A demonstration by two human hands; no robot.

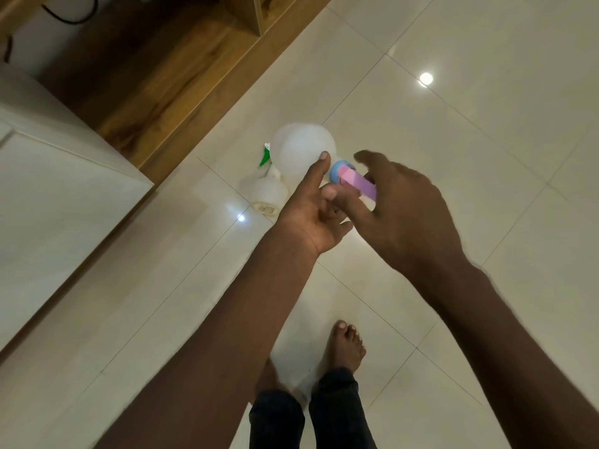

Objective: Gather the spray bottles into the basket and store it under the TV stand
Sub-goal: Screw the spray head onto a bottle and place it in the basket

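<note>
A large translucent white spray bottle point(303, 150) with a blue collar and a pink trigger head point(356, 184) is tilted over the floor tiles in the middle of the view. My right hand point(402, 209) is closed around the pink head, thumb under it and fingers over it. My left hand point(312, 209) is beside it with its index fingertip against the bottle's body and the other fingers loosely curled. A smaller white spray bottle point(268, 193) with a green trigger point(265, 157) lies on the floor just left of the large one. No basket is visible.
The wooden TV stand point(162, 76) runs diagonally across the upper left, with an open shelf and a black cable. A white cabinet point(48, 163) fills the left side. My bare feet point(345, 348) stand on the glossy tiles below the hands.
</note>
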